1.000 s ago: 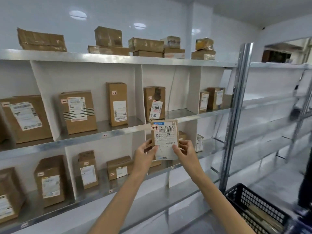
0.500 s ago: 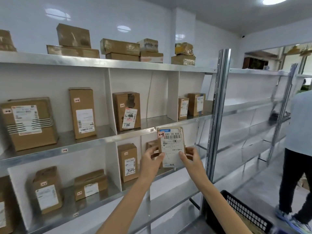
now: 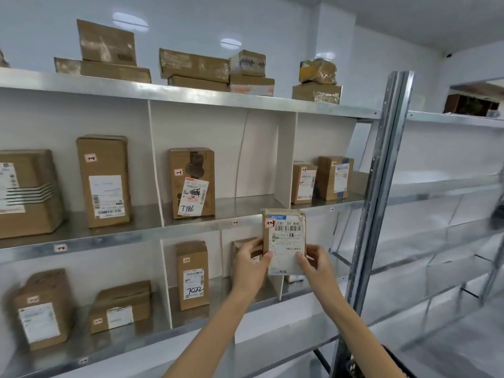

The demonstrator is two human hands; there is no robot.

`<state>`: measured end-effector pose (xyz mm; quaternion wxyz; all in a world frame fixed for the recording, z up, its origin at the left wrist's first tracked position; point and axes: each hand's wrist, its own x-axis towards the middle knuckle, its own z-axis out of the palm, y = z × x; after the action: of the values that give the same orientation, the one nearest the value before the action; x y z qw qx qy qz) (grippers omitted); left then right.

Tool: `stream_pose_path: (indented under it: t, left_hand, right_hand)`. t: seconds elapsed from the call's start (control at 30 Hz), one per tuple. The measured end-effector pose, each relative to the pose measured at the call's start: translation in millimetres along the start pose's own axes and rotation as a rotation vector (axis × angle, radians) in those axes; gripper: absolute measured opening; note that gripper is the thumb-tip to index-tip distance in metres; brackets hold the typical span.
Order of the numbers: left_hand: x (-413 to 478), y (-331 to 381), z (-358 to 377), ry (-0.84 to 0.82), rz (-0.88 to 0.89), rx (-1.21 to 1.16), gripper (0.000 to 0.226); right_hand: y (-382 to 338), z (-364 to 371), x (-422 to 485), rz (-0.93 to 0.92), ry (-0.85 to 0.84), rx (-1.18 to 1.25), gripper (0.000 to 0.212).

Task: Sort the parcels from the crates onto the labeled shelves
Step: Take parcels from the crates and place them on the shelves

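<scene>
Two grips on one small cardboard parcel [image 3: 285,236]: left grip [image 3: 249,264] and right grip [image 3: 313,264] each pinch a lower side edge, thumbs on the label face. Parcel held in the air just before the middle shelf lip [image 3: 191,230], upright, long axis vertical, label toward the camera. Likely light, stiff, tape-slick. Side edges suit it best; so low a hold may let it tip.
</scene>
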<state>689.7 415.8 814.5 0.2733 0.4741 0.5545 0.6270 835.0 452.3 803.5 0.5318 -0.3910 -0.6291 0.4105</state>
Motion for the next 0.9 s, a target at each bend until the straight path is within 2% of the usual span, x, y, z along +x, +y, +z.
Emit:
stream_pose_path:
  t: [0.3, 0.67, 0.8, 0.9]
  left_hand:
    - [71.5, -12.1, 13.6, 0.066, 0.021, -0.022, 0.04]
    - [220.5, -28.6, 24.1, 0.164, 0.118, 0.08, 0.043]
    - [272.9, -44.2, 21.0, 0.165, 0.113, 0.159, 0.042]
    - [303.2, -61.8, 17.5, 0.145, 0.087, 0.201, 0.048]
  right_hand:
    - [25.8, 15.5, 83.3, 0.014, -0.055, 0.005, 0.024]
    - [39.3, 51.0, 236.1, -0.07, -0.165, 0.048, 0.034]
    - [52.1, 64.8, 289.2, -0.097, -0.258, -0.043, 0.051]
    - [66.7, 78.3, 320.6, -0.1, -0.315, -0.131, 0.055]
